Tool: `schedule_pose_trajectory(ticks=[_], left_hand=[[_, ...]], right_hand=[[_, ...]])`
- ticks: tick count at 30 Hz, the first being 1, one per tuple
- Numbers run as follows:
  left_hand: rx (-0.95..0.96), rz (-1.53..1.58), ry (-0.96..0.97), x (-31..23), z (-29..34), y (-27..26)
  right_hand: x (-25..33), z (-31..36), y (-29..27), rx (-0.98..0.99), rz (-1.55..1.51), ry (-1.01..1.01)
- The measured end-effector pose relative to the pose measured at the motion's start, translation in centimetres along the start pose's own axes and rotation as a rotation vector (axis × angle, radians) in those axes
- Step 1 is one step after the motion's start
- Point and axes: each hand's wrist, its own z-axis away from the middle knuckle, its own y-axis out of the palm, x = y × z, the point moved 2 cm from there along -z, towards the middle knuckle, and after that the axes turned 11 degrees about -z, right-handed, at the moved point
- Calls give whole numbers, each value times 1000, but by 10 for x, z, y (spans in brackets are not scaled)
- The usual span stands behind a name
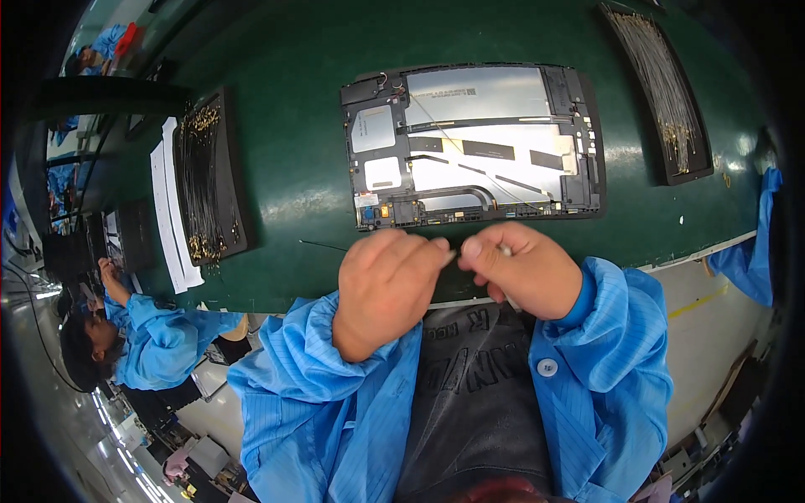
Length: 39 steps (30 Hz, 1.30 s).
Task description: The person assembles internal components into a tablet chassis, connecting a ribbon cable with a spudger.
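Nearest are the wearer's blue sleeves [302,348] and a dark top [478,386] with raised lettering. Both hands meet at the front edge of the green worktop [289,168], fingertips close together. The left hand [381,281] is turned back-up, its fingers curled in and its thumb and forefinger drawn together; it seems to be pinching a thin dark cable [323,246], whose free end sticks out to its left. The right hand [532,267] is half curled, thumb toward the forefinger; I cannot tell whether it grips anything, as whatever lies between the fingertips is too small to make out.

Just beyond the hands lies a flat device frame [482,109], its inside facing up: silver panels, black strips and small circuit parts, with a thin wire [432,117] running slantwise across it. Farther off to the left, a black tray [236,172] of cables with gold-coloured ends stands beside white sheets [168,210]. Over to the far right, another black tray [701,163] holds a bundle of pale cables. Past the left end sits a co-worker [163,348] in blue and a dark cap; another blue sleeve [765,239] shows at the right edge
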Motion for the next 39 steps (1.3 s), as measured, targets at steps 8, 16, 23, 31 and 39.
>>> schedule_pose_trajectory(ticks=[8, 16, 23, 31, 39], left_hand=[[93, -167, -187, 5, -8, 6], [97, -219, -149, 5, -7, 7], [117, -211, -162, 4, -9, 4], [81, -334, -217, 1, -2, -5], [-162, 1419, -1603, 20, 35, -3]], right_hand=[[24, -13, 10, -246, -311, -768], [13, -27, 13, -267, 37, -1164], [28, -22, 17, -200, 257, -1150], [39, -27, 30, -33, 986, -1186], [47, -37, 9, -176, -255, -655]])
